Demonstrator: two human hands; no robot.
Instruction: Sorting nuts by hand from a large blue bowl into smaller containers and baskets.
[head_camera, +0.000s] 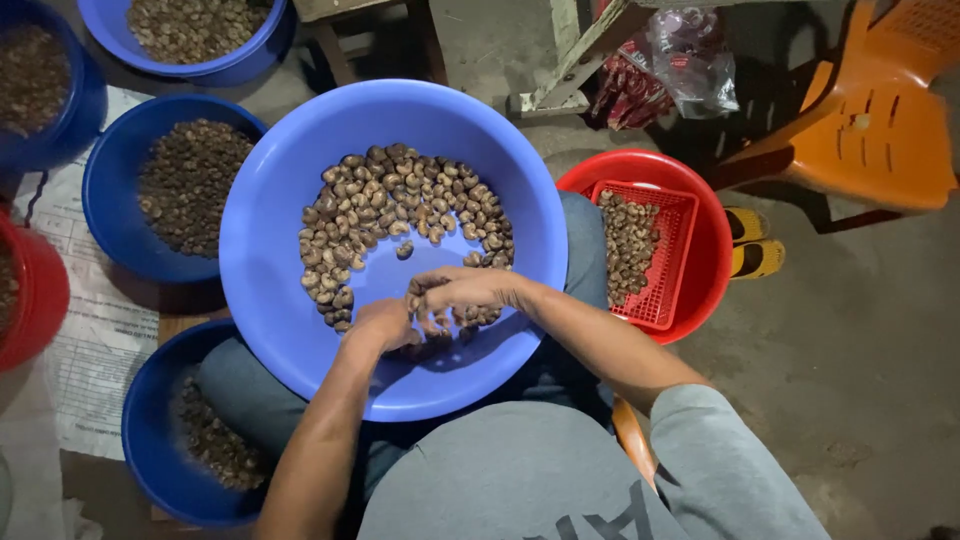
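A large light-blue plastic basin (300, 160) rests on my lap and holds a ring of brownish nuts (400, 195). Both my hands are inside it at the near side. My left hand (382, 325) is curled over a small pile of nuts, fingers closed around some. My right hand (462, 292) reaches across from the right, fingers bent down and spread over the nuts next to the left hand; what it grips is hidden.
Dark-blue bowls of nuts stand at left (110, 190), top (190, 40), top left (80, 110) and lower left (150, 440). A red basin (715, 250) with a red mesh basket (655, 255) of nuts sits right. An orange plastic chair (870, 120) stands far right.
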